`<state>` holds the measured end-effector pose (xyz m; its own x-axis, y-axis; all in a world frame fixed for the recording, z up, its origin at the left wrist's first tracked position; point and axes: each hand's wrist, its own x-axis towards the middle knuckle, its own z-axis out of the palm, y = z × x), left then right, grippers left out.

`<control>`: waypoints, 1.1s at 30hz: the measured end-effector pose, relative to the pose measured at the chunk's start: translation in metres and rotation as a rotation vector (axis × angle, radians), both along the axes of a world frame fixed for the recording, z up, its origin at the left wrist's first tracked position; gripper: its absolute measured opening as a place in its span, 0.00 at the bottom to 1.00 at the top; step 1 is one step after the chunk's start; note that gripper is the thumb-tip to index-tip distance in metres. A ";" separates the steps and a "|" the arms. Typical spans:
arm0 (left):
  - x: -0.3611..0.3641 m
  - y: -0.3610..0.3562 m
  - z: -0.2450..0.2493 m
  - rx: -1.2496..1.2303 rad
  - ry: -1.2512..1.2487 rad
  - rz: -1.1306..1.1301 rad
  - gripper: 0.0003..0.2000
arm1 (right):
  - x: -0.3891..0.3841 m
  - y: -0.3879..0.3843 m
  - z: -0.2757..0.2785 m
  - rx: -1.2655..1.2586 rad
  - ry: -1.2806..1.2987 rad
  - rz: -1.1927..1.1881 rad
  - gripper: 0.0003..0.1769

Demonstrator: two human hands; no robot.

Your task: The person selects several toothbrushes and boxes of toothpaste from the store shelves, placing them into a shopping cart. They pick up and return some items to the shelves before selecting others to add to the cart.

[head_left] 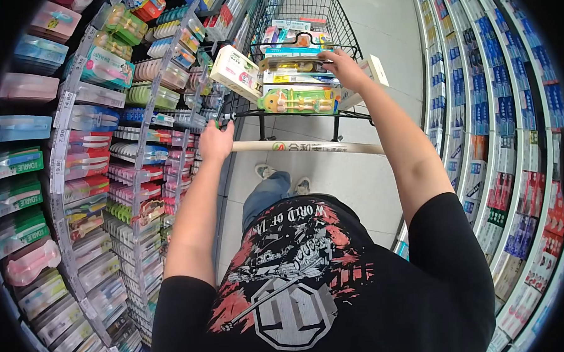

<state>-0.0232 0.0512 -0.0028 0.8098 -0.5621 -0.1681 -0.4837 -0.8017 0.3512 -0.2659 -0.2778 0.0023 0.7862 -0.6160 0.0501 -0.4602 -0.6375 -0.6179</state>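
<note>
A black wire shopping cart (350,31) with a pale handle bar (255,145) stands in front of me. My left hand (216,141) is at the cart's near left corner, by the left end of the bar, with its fingers curled round something dark and small. My right hand (348,70) reaches over the basket, its fingers at the right end of a long clear package (290,65). Nearer me lies a green and yellow toothbrush pack (301,101). A white and green box (235,71) leans at the left, and another pale box (373,76) stands at the right.
Shelves of hanging toothbrush packs (130,154) rise close on the left. On the right runs a curved shelf of blue and red boxes (480,111). More boxes (291,34) lie deeper in the cart, and tiled floor (382,14) shows ahead.
</note>
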 end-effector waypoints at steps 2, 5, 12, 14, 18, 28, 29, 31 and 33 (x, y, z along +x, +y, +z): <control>0.003 0.000 -0.002 0.007 -0.002 -0.007 0.26 | 0.004 -0.003 -0.002 0.017 0.051 0.056 0.17; 0.002 0.000 0.003 0.035 0.016 -0.011 0.26 | 0.004 -0.008 -0.024 0.078 0.028 0.103 0.17; 0.011 -0.006 0.003 0.036 0.071 -0.016 0.26 | 0.008 -0.006 -0.029 0.016 0.090 0.094 0.18; 0.014 -0.009 0.002 0.043 0.073 -0.021 0.26 | 0.010 -0.005 -0.027 0.004 0.059 0.071 0.18; 0.017 -0.014 0.003 0.024 0.092 -0.009 0.25 | 0.015 0.000 -0.020 -0.156 0.108 -0.037 0.18; 0.025 -0.029 -0.003 -0.005 0.132 -0.031 0.22 | 0.025 0.008 -0.028 -0.420 0.085 -0.056 0.20; 0.027 -0.031 -0.003 -0.014 0.148 -0.023 0.22 | 0.025 0.007 -0.028 -0.407 0.091 -0.060 0.21; 0.030 -0.034 -0.009 -0.036 0.147 -0.038 0.21 | 0.025 0.007 -0.025 -0.393 0.112 -0.051 0.20; 0.027 -0.034 -0.012 -0.054 0.159 -0.045 0.21 | 0.023 0.006 -0.021 -0.356 0.157 -0.028 0.21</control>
<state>0.0033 0.0176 -0.0146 0.7491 -0.6092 -0.2603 -0.4540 -0.7582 0.4679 -0.2431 -0.2713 -0.0190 0.7846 -0.6027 0.1452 -0.5515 -0.7856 -0.2806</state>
